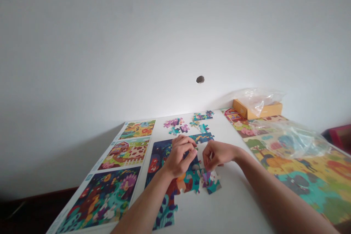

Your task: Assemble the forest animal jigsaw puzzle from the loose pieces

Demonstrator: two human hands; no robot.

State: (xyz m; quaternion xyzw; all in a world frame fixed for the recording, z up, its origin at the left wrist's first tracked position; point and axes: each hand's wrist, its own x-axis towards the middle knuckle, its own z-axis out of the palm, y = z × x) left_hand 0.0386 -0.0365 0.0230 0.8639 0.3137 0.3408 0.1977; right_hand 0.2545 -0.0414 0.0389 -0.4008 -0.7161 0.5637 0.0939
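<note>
A partly joined jigsaw puzzle (164, 186) in dark blue, teal and orange lies on the white table (236, 204). My left hand (179, 155) rests over its upper part, fingers curled and pinched on a puzzle piece at its edge. Just to its right, my right hand (218, 153) is also curled, its fingertips pinched together on something I cannot make out. Below the hands lies a small joined cluster of pieces (210, 182). Several loose pieces (189, 124) are scattered beyond the hands, towards the wall.
A reference sheet (115, 175) with three printed pictures lies at the left. A large finished puzzle (307, 168) covers the right side under a clear plastic bag (296, 139). An orange box (257, 109) with another bag stands by the wall.
</note>
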